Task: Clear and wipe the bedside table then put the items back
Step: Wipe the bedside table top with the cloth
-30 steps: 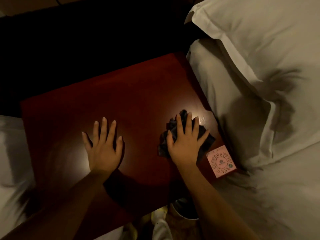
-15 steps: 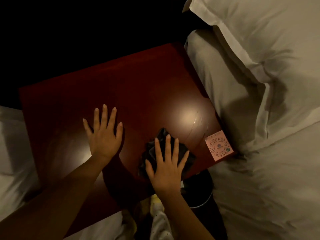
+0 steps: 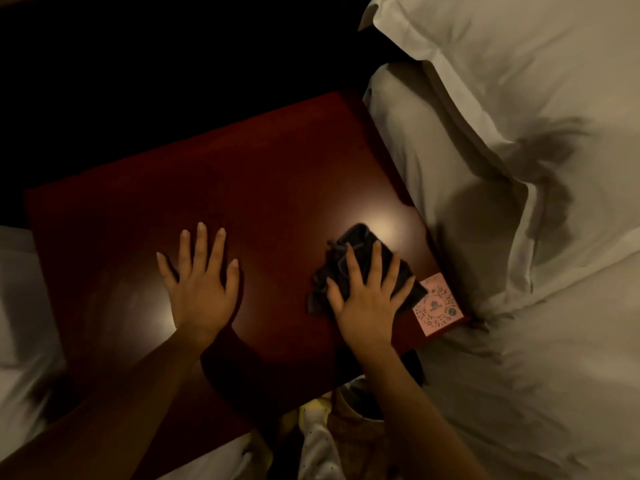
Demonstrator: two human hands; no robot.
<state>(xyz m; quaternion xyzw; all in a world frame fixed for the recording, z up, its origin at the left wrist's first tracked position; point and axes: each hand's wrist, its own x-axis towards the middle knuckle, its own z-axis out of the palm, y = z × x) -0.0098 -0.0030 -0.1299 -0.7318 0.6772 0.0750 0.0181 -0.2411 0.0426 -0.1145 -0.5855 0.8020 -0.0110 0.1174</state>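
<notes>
The dark red wooden bedside table [image 3: 263,174] fills the middle of the view. My right hand [image 3: 369,299] lies flat on a crumpled dark cloth [image 3: 353,247] at the table's right side, fingers spread, pressing it against the wood. My left hand [image 3: 201,285] rests palm down with fingers apart on the bare top left of centre, holding nothing. A pink sticker with a round code pattern [image 3: 438,304] sits at the table's near right corner, partly touched by the cloth's edge.
A white bed with two pillows [image 3: 519,133] presses against the table's right edge. White bedding [image 3: 20,306] also lies at the left. Behind the table it is dark. Clothing and a dark round object [image 3: 360,403] show below the table's near edge.
My right hand slid the cloth toward the near edge and centre, then back out to the right beside the pink sticker. My left hand stayed flat in place.
</notes>
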